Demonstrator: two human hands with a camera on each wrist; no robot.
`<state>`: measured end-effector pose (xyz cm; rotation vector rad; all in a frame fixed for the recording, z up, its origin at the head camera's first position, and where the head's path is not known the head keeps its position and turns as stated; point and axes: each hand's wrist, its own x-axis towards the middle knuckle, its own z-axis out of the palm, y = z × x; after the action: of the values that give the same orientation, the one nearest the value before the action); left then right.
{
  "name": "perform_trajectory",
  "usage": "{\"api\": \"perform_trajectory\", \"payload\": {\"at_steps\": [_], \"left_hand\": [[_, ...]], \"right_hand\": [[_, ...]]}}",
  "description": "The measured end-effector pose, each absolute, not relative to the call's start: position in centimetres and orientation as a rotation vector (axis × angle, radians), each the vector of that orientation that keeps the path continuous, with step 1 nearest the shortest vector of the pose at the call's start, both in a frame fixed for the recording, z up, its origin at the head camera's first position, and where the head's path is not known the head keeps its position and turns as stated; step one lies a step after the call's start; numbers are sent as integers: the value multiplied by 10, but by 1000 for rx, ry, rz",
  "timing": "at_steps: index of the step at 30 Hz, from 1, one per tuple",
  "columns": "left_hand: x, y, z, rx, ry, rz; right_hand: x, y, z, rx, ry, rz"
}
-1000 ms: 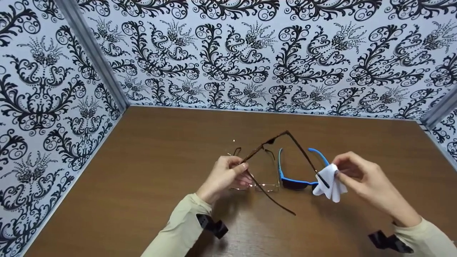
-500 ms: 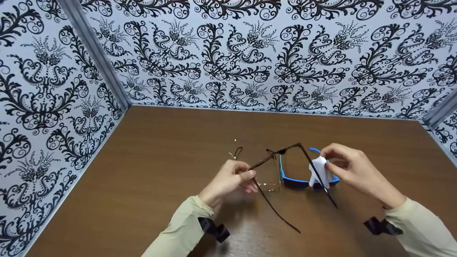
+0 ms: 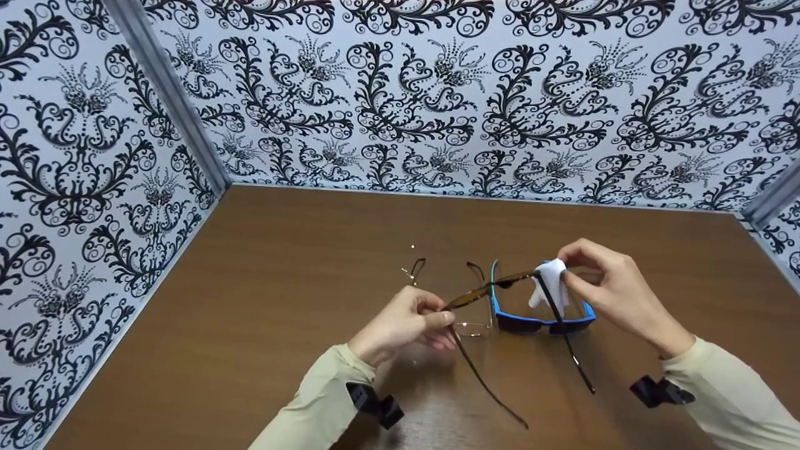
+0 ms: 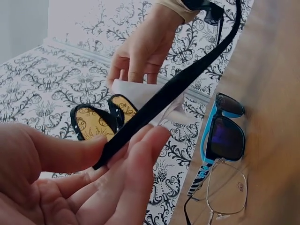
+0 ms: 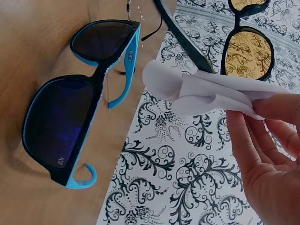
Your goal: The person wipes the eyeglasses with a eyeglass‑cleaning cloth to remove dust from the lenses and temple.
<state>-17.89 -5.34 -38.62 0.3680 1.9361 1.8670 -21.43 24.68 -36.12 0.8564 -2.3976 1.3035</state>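
Observation:
My left hand pinches dark-framed glasses with yellow lenses at one hinge corner, thumb on top. The glasses are held up above the table, both temples unfolded and pointing toward me. With thumb and fingers, my right hand pinches a white cloth against the far hinge corner of the frame. In the right wrist view the cloth lies folded over that corner, hiding where temple and front meet. Below the held pair, sunglasses with blue temples rest on the table beside thin wire-rimmed glasses, partly covered by my left hand in the head view.
The brown wooden table is bounded at the back and left by panels with black-and-white scroll patterns. A grey metal post stands at the back left corner. Black cameras are strapped to both wrists.
The right hand and cloth have moved left and away from me, from the temple's tip along to the hinge corner. The held glasses have tilted lower, and the left hand has shifted slightly right.

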Motion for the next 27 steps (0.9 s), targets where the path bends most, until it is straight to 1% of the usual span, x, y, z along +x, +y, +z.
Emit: {"api": "perform_trajectory", "payload": {"at_steps": [4,13,18,23,27], "left_hand": [[-181,-57,-389,322,1936,1921],[-185,-69,-391,197,1969,2004],[-187,-74,-393,179,1965,2052],[-190,-78,-396,166,1974,2064],[-193,-81,-399,141,1980,2082]], "right_hand": [[-210,248,-369,836,-2397,1346],[-193,252,-390,888,-2368,1303],[-180,257,-395,1012,-2333,1262],[-167,260,-397,1210,-2278,1349],[-157,259,-393,1295,-2267,1433]]}}
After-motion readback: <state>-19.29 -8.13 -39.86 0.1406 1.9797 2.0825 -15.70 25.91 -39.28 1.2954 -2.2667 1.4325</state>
